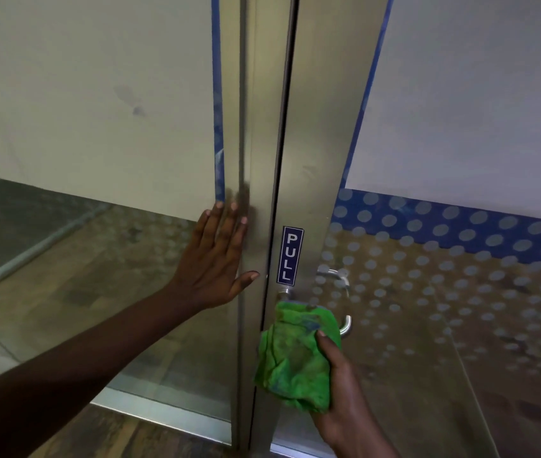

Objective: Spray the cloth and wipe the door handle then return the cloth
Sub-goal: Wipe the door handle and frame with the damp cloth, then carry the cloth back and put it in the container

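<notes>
A crumpled green cloth [295,355] covers most of the metal door handle [345,325], whose curved end sticks out to the right of the cloth. My right hand [338,385] grips the cloth from below and presses it onto the handle. Flat against the left door's metal frame [252,160] rests my left hand [219,256], fingers spread and pointing up. A blue PULL sign [290,256] is fixed just above the handle. No spray bottle is in view.
Two glass doors with brushed metal frames meet at a dark gap [282,160]. The right pane has frosted film and a blue band of dots [460,233]. A second handle [333,276] shows behind the glass. A wood-pattern floor [114,434] lies below.
</notes>
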A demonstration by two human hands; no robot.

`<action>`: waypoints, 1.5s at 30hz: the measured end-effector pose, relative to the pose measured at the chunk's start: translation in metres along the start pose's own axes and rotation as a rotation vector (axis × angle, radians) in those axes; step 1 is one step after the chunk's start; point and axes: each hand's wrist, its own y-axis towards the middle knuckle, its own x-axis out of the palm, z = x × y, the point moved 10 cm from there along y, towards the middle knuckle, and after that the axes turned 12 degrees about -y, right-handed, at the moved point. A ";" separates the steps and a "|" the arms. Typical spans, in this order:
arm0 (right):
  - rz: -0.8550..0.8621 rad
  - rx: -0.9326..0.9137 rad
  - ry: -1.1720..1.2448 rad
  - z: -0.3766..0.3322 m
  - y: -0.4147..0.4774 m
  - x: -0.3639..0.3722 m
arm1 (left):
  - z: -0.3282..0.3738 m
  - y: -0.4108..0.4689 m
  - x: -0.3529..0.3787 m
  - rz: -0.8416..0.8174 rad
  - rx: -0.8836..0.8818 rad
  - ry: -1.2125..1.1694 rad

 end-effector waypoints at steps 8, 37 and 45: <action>-0.044 0.036 -0.033 0.020 0.009 0.050 | -0.025 -0.038 -0.031 -0.086 -0.058 0.105; -0.447 -0.023 -0.577 0.265 -0.112 0.381 | -0.181 -0.383 -0.406 -0.333 -0.632 0.499; -0.816 0.059 -0.727 0.405 -0.202 0.503 | -0.165 -0.545 -0.581 -0.410 -1.007 0.693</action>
